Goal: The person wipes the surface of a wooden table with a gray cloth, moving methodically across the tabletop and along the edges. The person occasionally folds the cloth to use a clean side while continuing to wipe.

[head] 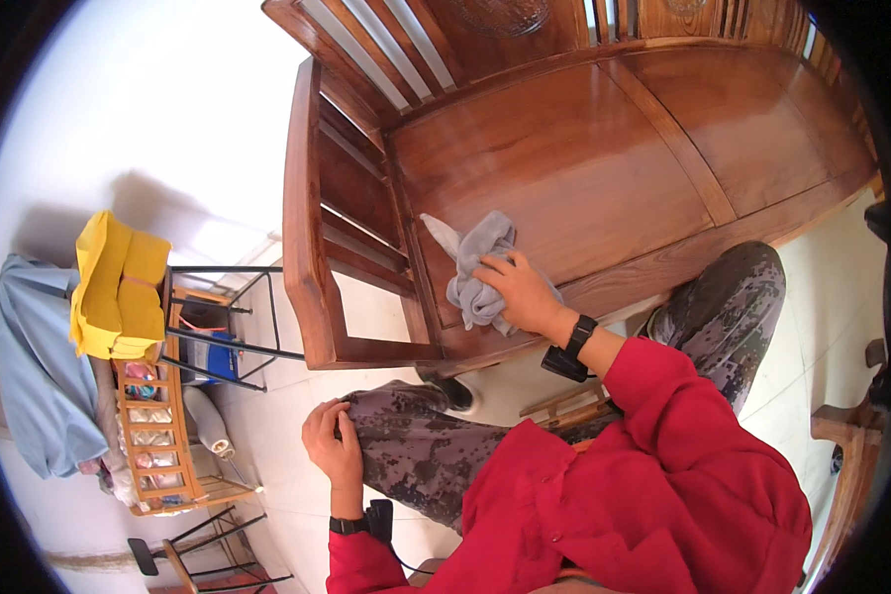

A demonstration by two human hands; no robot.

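Note:
A crumpled grey cloth [479, 275] lies on the near left corner of a wooden bench's seat [549, 171]. Gripping the cloth from above, my right hand [518, 289] presses it against the polished wood. My left hand [335, 439] rests on my left knee, fingers slightly bent and holding nothing. Both wrists carry black straps with small black devices. The bench's wooden armrest [301, 215] stands left of the cloth, and its slatted, carved backrest [490, 30] runs along the far side.
Yellow bundles [122, 286] sit on a black metal frame at the left, beside a hanging blue cloth [41, 371]. A slatted wooden rack [152, 438] filled with items stands below them. Another piece of wooden furniture [850, 438] is at the right edge. A small wooden stool [564, 407] is partly hidden beneath me.

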